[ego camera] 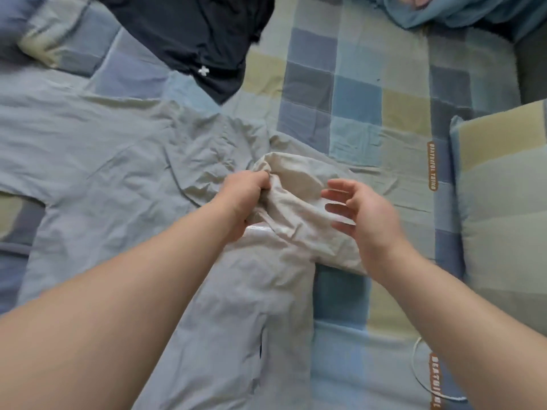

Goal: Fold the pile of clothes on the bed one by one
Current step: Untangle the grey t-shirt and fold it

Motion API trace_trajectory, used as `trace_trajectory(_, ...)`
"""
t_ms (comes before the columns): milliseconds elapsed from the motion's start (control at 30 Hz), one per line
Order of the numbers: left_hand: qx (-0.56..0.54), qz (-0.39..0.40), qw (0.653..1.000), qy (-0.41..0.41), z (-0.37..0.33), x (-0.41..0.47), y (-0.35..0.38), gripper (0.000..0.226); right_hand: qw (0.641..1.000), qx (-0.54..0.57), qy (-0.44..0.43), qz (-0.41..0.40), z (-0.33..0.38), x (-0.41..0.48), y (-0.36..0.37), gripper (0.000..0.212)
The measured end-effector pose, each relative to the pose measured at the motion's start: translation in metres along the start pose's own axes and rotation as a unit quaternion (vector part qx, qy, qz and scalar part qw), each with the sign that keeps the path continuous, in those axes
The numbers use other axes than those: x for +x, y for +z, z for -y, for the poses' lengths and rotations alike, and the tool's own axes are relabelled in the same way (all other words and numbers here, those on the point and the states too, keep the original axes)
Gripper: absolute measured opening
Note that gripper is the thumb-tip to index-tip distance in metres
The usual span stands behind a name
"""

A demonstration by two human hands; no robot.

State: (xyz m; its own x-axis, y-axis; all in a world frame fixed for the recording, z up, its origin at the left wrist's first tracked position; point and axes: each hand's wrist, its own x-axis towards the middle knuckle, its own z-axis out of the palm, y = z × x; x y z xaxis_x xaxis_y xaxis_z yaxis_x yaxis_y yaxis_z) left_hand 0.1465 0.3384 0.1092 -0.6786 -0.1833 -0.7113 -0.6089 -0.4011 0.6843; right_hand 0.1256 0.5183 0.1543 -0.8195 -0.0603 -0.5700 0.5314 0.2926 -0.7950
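Gripping a bunched fold of the pale grey shirt point(118, 173) in the curled left hand point(245, 196), holding the right hand point(364, 214) spread just beside it, shirt laid across the checked bed point(355, 84) near a dark garment point(192, 34).

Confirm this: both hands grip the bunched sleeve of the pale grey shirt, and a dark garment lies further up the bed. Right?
Not quite. The head view shows only the left hand gripping the bunched sleeve of the pale grey shirt; the right hand is open, fingers spread over it. A dark garment does lie further up the bed.
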Motion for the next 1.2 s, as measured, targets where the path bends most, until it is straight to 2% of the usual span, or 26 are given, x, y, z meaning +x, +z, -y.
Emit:
trace_trajectory(67, 0.024, -0.034, 0.999, 0.025, -0.015, 0.009, -0.06, 0.011, 0.998, -0.052, -0.019, 0.028, 0.008, 0.004, 0.055, 0.049)
trace_trajectory(200, 0.086, -0.06, 0.988, 0.11, -0.046, 0.037, -0.19, 0.01, 0.996, -0.056, -0.014, 0.07, 0.01, 0.019, 0.19, 0.061)
trace_trajectory(367, 0.284, -0.125, 0.927, 0.21, -0.09, 0.084, -0.374, 0.023, 0.979, -0.139, -0.079, 0.123, 0.0, 0.041, 0.392, 0.067)
trace_trajectory(433, 0.324, -0.138, 0.91, 0.219, -0.11, 0.098, -0.447, 0.028, 0.975, -0.145, -0.08, 0.145, -0.003, 0.046, 0.474, 0.068)
trace_trajectory(533, 0.367, -0.151, 0.89, 0.224, -0.148, 0.116, -0.552, 0.033, 0.971, -0.141, -0.101, 0.166, 0.001, 0.051, 0.591, 0.084)
trace_trajectory(700, 0.404, -0.209, 0.87, 0.191, -0.199, 0.134, -0.694, 0.036, 0.958, -0.131, -0.138, 0.212, 0.024, 0.055, 0.748, 0.083)
trace_trajectory(967, 0.47, -0.261, 0.837, 0.107, -0.231, 0.155, -0.86, 0.033, 0.933, -0.219, -0.138, 0.251, 0.045, 0.056, 0.913, 0.084)
trace_trajectory(1100, 0.478, -0.24, 0.842, 0.071, -0.227, 0.163, -0.895, 0.032, 0.927, -0.238, -0.129, 0.259, 0.044, 0.067, 0.951, 0.064)
trace_trajectory(1200, 0.493, -0.226, 0.838, 0.06, -0.22, 0.168, -0.902, 0.028, 0.93, -0.242, -0.114, 0.252, 0.045, 0.074, 0.959, 0.062)
